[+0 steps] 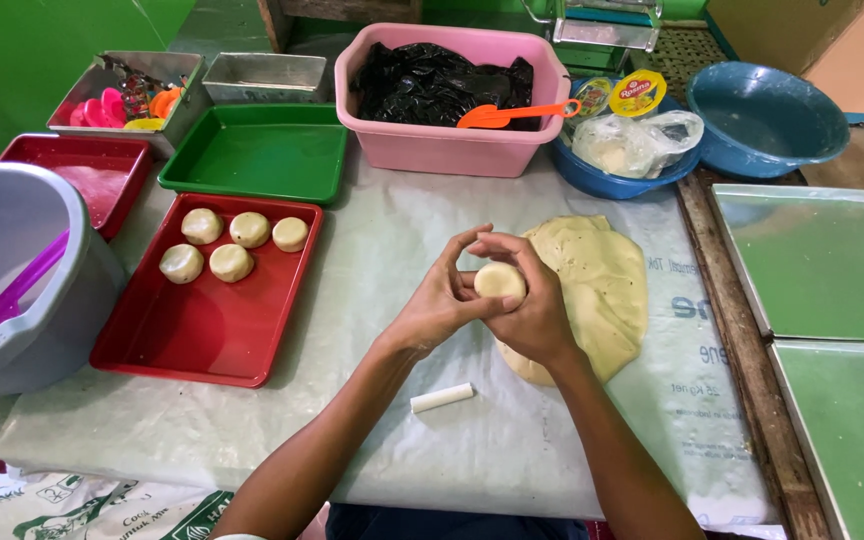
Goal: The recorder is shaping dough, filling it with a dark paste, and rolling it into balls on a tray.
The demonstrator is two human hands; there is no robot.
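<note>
Covering green-walled room's table: pale plastic sheet, trays.

A pale cream dough ball is held between the left hand and the right hand. At three o'clock of it a pale yellow dough sheet is seen, finely speckled. At nine o'clock a glossy red tray is found — five cream rounds are carried on it. At eleven o'clock a plain green tray is set; at twelve o'clock a pink tub is lined with shiny black plastic and crossed by an orange scoop. Blue bowls are seen at one o'clock — a grey bucket with a purple scoop at nine.
</note>
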